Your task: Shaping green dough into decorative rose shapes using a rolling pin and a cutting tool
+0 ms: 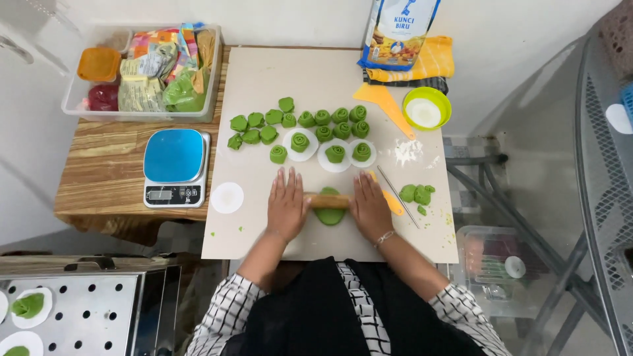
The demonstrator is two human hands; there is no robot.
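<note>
Green dough (330,215) lies flattened near the front edge of a beige work mat (264,237), pinned under a wooden rolling pin (328,201) seen from the head camera. The left hand (286,204) and right hand (370,207) press flat, palms down and fingers stretched out, on the two ends of the pin; neither hand is closed around it. Beyond the hands, rolled green dough spirals (316,118) sit in rows, three of them on white paper rounds (335,158). A metal rod (394,193) and small dough scraps (417,194) lie just right of the right hand. A blue kitchen scale (175,166) rests on the wooden table (99,178) to the left, a green bowl (426,107) of flour at far right.
</note>
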